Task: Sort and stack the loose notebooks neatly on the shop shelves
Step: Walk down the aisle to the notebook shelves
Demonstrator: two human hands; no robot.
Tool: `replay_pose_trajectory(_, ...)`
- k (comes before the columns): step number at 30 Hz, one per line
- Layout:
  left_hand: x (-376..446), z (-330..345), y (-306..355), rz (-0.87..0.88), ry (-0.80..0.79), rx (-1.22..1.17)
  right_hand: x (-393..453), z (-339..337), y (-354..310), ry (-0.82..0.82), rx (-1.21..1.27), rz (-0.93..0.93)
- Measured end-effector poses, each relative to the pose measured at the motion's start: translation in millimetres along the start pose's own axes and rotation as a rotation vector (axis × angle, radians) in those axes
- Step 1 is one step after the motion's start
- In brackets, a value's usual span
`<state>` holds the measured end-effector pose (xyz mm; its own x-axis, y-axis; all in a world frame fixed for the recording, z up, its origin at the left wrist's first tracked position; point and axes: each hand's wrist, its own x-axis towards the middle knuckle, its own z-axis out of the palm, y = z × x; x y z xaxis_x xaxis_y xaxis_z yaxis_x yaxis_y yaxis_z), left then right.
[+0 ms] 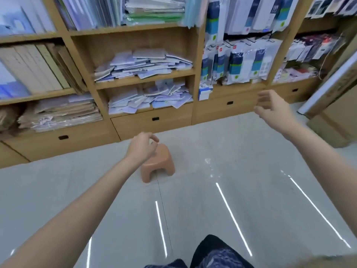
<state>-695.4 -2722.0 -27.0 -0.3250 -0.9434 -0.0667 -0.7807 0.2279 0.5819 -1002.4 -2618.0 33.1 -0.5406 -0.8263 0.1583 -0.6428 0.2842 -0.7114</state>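
The loose notebooks lie in two heaps in the middle bay of the wooden shelves (135,85). The upper heap (143,63) sits at 12 o'clock from the left hand; the lower heap (150,97) lies directly beneath it, one board down. In both heaps the covers are tilted and overlapping, with corners projecting past the shelf edge, so no sorting is evident yet.

The left hand (142,145) reaches forward over the floor (193,190) with fingers loosely curled and holds nothing. It hangs above the top of a small orange stool (157,164); contact with the stool cannot be confirmed. The stool stands on the floor just in front of the drawer (152,122) below the notebook bay, a position that probably serves as a low seat for working the two lower boards.

The right hand (272,108) is raised at 2 o'clock from the left hand, fingers spread and relaxed, holding nothing. It is near the drawer front of the neighbouring bay, where packaged goods (237,62) hang; motion blur hides the fingertips. It looks raised for balance rather than reaching.

Both hands are well apart from the notebooks. The likely step in hand is positioning at the stool before pulling out the first heap.
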Motion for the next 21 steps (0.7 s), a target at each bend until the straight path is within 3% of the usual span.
replay_pose_trajectory(6, 188.6, 42.6, 48.8, 0.098, -0.011, 0.091, 174.0, 47.9, 33.6, -0.088, -0.081, -0.007)
replay_pose_trajectory(14, 377.2, 65.4, 79.5, -0.087, 0.02, 0.058, 400.7, 109.2, 35.1, -0.336, -0.112, -0.13)
replay_pose_trajectory(21, 519.4, 44.5, 53.5, -0.238, 0.212, -0.022, 560.2, 203.7, 5.8, -0.525, -0.177, -0.34)
